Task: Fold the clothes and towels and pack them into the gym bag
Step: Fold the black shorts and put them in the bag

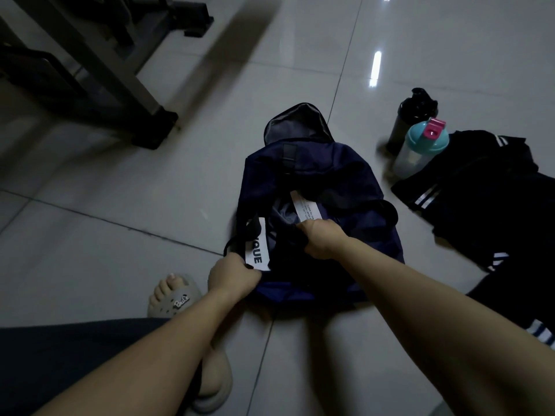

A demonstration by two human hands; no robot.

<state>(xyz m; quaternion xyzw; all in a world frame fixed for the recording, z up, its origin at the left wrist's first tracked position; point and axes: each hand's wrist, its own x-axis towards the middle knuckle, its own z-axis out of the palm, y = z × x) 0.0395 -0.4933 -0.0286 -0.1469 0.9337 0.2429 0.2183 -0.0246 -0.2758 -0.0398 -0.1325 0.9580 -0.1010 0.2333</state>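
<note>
A navy gym bag (pixel 309 175) lies on the tiled floor in the middle of the view, its top opening gaping and an end flap raised at the far side. My left hand (pixel 232 279) grips the near left edge of the opening beside a white label with black letters. My right hand (pixel 322 241) holds the right edge of the opening, fingers curled into the fabric. Dark clothes with white stripes (pixel 486 199) lie in a loose heap on the floor to the right of the bag.
Two shaker bottles stand right of the bag: a black one (pixel 410 118) and a clear one with a teal lid (pixel 419 148). A dark metal equipment frame (pixel 126 85) fills the upper left. My foot in a beige clog (pixel 177 295) rests near the left hand.
</note>
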